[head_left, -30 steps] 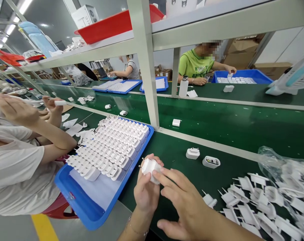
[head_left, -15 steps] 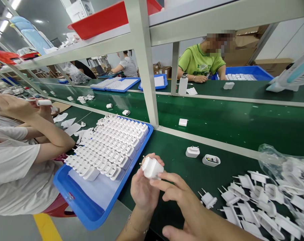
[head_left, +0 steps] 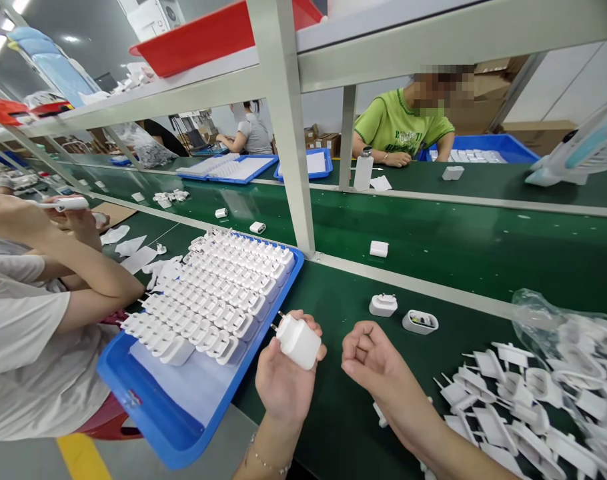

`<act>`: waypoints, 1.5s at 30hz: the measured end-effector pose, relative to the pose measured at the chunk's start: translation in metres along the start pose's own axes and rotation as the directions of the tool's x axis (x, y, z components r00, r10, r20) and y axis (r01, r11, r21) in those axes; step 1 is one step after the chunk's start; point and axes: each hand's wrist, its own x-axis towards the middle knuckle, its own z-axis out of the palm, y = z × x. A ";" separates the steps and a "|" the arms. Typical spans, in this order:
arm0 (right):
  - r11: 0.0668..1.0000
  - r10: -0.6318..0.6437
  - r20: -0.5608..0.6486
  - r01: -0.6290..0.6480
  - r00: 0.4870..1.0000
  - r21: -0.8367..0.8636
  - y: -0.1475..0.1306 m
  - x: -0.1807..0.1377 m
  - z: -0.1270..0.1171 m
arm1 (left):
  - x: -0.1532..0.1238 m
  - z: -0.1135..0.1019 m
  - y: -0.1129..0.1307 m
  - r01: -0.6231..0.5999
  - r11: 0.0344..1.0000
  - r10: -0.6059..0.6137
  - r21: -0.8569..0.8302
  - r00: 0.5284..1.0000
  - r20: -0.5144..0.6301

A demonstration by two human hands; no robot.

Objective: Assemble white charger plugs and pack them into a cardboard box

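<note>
A white two-pin charger plug [head_left: 299, 341] is held in my left hand [head_left: 286, 387], its metal pins pointing up and left. My right hand [head_left: 373, 360] is apart from it, just to the right, with the fingers curled in and nothing seen in them. Beyond my right hand stand a white charger [head_left: 383, 305] with pins upward and an open white charger housing [head_left: 420, 322] with parts visible inside. Left of my left hand, rows of white chargers [head_left: 208, 300] stand in a blue tray [head_left: 171, 450] lined with white paper.
A heap of white plug covers [head_left: 523, 400] lies at the right beside a clear plastic bag [head_left: 533, 313]. White chargers rest on the green conveyor [head_left: 458, 247] behind a metal rail. A shelf post [head_left: 283, 133] rises ahead. A co-worker's arm [head_left: 93, 273] is at left; another person sits opposite.
My right hand has let go of the charger, moved away to the right and curled its fingers. My left hand has turned the charger slightly. Chargers on the conveyor have shifted right.
</note>
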 end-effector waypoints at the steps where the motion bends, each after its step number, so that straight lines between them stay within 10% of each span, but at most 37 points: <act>1: 0.997 -0.011 -0.035 0.008 0.999 -0.080 0.003 0.001 -0.002 | 0.000 0.000 0.000 -0.002 1.000 0.002 0.003 1.000 -0.002; 5: 0.864 -0.099 -0.057 0.057 0.993 -0.500 0.011 0.003 -0.020 | 0.001 -0.001 0.001 -0.011 1.000 0.012 0.029 0.999 -0.036; 10: 0.247 -0.161 0.267 0.301 0.950 -0.921 -0.001 -0.003 -0.044 | 0.003 -0.012 0.002 0.028 0.999 -0.026 0.041 0.998 -0.052; 13: 0.111 -0.111 0.410 0.421 0.905 -0.900 -0.018 -0.003 -0.052 | 0.004 -0.022 0.003 0.055 0.998 -0.052 0.042 0.996 -0.070; 20: 0.047 -0.364 -0.090 -0.078 0.927 -0.996 -0.070 0.084 -0.145 | -0.011 -0.018 0.012 0.098 0.995 -0.098 -0.004 0.987 -0.130; 27: 0.064 -0.137 -0.202 -0.195 0.970 -0.979 -0.028 0.150 -0.231 | -0.025 -0.018 0.014 0.188 0.980 -0.195 -0.059 0.967 -0.166; 45: 0.307 0.228 0.103 0.029 0.968 -0.951 -0.042 0.070 -0.180 | -0.015 -0.017 -0.010 0.356 0.933 -0.358 -0.047 0.933 -0.038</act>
